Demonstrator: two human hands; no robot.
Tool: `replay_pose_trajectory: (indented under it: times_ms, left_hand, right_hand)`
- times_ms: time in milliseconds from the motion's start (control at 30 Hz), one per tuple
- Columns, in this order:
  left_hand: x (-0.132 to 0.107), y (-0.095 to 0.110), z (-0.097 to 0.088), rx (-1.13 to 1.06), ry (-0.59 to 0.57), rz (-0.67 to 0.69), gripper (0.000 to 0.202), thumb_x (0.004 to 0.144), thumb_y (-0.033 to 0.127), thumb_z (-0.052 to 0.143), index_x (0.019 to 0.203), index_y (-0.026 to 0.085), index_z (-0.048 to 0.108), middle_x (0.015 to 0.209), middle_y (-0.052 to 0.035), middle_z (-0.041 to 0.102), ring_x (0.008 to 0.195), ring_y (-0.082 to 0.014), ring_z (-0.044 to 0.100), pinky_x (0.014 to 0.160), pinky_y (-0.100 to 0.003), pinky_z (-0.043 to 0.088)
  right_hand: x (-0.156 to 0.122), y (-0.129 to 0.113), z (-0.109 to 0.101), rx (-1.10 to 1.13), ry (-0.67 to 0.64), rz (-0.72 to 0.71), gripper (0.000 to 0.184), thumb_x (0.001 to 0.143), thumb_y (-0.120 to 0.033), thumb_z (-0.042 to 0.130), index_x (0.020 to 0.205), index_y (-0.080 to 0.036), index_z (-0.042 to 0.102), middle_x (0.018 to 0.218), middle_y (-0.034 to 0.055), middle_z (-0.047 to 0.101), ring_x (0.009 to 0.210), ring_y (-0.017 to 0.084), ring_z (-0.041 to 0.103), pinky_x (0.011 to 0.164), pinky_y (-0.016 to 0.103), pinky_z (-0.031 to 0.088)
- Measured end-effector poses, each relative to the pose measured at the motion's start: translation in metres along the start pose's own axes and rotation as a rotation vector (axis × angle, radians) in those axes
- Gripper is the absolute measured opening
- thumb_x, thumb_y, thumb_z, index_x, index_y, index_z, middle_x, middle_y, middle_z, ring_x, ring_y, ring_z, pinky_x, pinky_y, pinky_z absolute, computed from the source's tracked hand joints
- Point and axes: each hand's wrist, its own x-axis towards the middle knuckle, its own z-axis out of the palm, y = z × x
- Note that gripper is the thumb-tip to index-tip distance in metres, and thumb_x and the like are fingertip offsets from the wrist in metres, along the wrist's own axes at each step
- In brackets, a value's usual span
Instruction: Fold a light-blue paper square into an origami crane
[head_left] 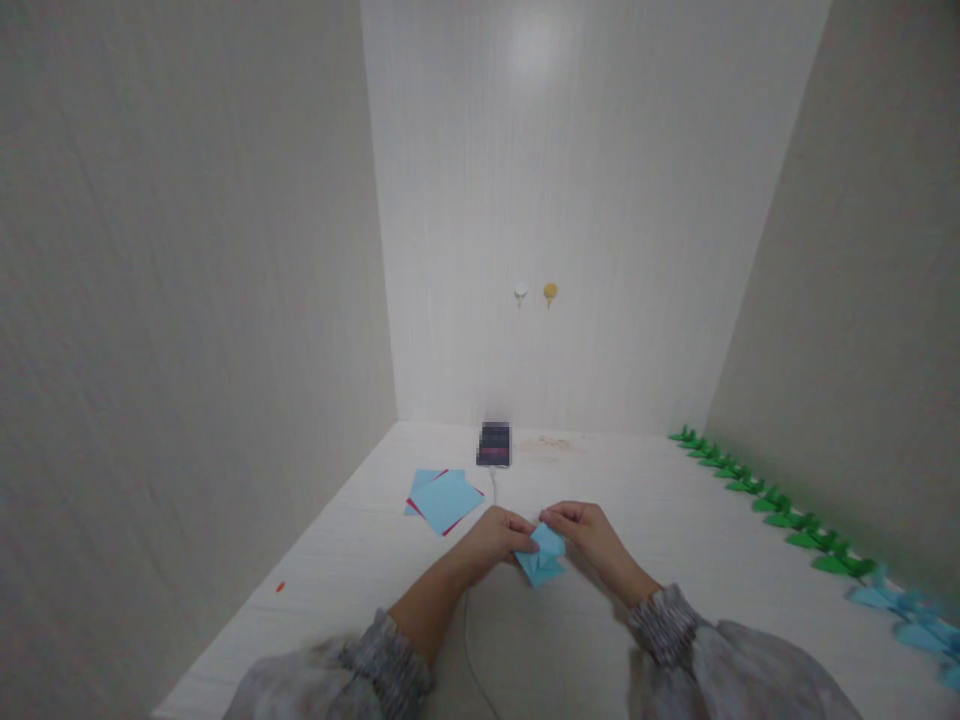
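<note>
Between my two hands, above the white table, is a light blue sheet of origami paper (541,562), partly folded with layered flaps. My left hand (496,540) pinches its left side, thumb on top and the other fingers underneath. At the upper right edge of the same paper, my right hand (581,525) has thumb and forefinger closed on a corner. The fingertips behind the paper are hidden. Left of my hands lies a stack of square paper sheets (448,498), light blue on top with red edges showing.
Green folded paper figures (772,508) run along the right wall, with light blue ones (911,620) nearer me. A phone (495,445) stands at the back, its white cable (469,640) passing beneath my left arm. A small orange-red scrap (280,587) lies left. Two hooks (550,291) hang on the wall.
</note>
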Motion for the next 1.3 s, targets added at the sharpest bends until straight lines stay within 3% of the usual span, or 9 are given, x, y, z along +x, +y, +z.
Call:
replay_pose_trajectory:
  times_ms: [333,533,633,767,967,1300]
  left_hand:
    - [-0.003,0.005,0.002,0.063,0.010,-0.030,0.022,0.049,0.019,0.060,0.068,0.009,0.065,0.055,-0.0013,0.059,0.049,-0.0107,0.050,0.055,-0.026,0.039]
    - [-0.001,0.001,0.000,0.109,0.040,-0.044,0.022,0.048,0.019,0.061,0.068,0.009,0.065,0.055,-0.0021,0.060,0.050,-0.0118,0.051,0.054,-0.026,0.039]
    - [-0.001,0.001,0.000,0.076,0.043,-0.029,0.020,0.049,0.019,0.060,0.066,0.008,0.064,0.055,-0.0021,0.059,0.049,-0.0113,0.051,0.055,-0.026,0.040]
    - [0.000,0.002,0.001,0.050,0.049,-0.016,0.017,0.049,0.018,0.060,0.062,0.008,0.063,0.052,-0.0006,0.057,0.048,-0.0102,0.050,0.055,-0.026,0.040]
    - [-0.001,0.002,0.003,0.077,0.037,-0.018,0.019,0.049,0.022,0.062,0.062,0.009,0.063,0.052,-0.0004,0.056,0.048,-0.0104,0.048,0.054,-0.025,0.039]
    - [-0.001,0.001,0.003,0.131,0.046,0.019,0.034,0.054,0.042,0.059,0.060,0.009,0.061,0.048,0.0009,0.051,0.046,-0.0082,0.042,0.051,-0.022,0.034]
  right_hand:
    - [0.000,0.001,-0.002,-0.001,0.026,0.018,0.032,0.065,-0.041,0.052,0.058,-0.012,0.063,0.051,0.0024,0.058,0.050,0.012,0.048,0.052,0.024,0.037]
    - [0.000,-0.009,-0.007,-0.040,0.166,-0.078,0.040,0.069,-0.047,0.044,0.052,-0.014,0.059,0.051,0.0031,0.055,0.055,0.014,0.049,0.057,0.025,0.037]
    - [0.000,-0.008,-0.005,-0.056,0.120,-0.088,0.036,0.069,-0.045,0.046,0.058,-0.013,0.060,0.054,0.0023,0.055,0.055,0.013,0.048,0.056,0.024,0.037]
    - [0.002,0.006,0.000,-0.097,-0.003,-0.008,0.023,0.059,-0.036,0.059,0.059,-0.013,0.060,0.047,-0.0019,0.051,0.045,0.009,0.043,0.044,0.020,0.032]
    - [0.001,0.013,0.001,-0.061,-0.013,0.012,0.025,0.062,-0.037,0.056,0.057,-0.012,0.061,0.048,-0.0010,0.054,0.043,0.008,0.042,0.042,0.020,0.031]
    - [0.002,0.009,-0.001,-0.053,-0.002,0.025,0.033,0.063,-0.041,0.053,0.051,-0.011,0.058,0.043,-0.0023,0.047,0.041,0.007,0.037,0.040,0.020,0.027]
